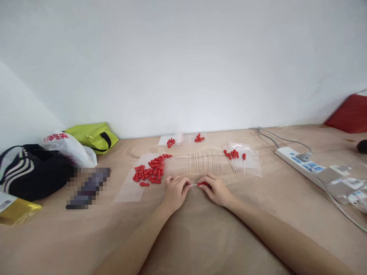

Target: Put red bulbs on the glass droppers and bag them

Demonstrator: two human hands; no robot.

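Observation:
Between my two hands a thin glass dropper tube [194, 185] runs level, its right end at a red rubber bulb [203, 183]. My left hand [178, 191] pinches the tube, and my right hand [215, 190] is closed on the bulb. Just beyond them several clear glass tubes [208, 161] lie side by side in two groups. To the left is a pile of loose red rubber bulbs [150, 170] on clear plastic bags [129, 190]. On the right, several droppers with red bulbs [234, 154] rest on a clear bag [254, 164].
Near the wall lie small groups of red bulbs [171, 142]. A white power strip [298, 164] with cables and a plastic-wrapped item stands at right. On the left are a black bag [34, 172], a white plastic bag [71, 149], a lime-green pouch [91, 135] and a blurred dark object [88, 189].

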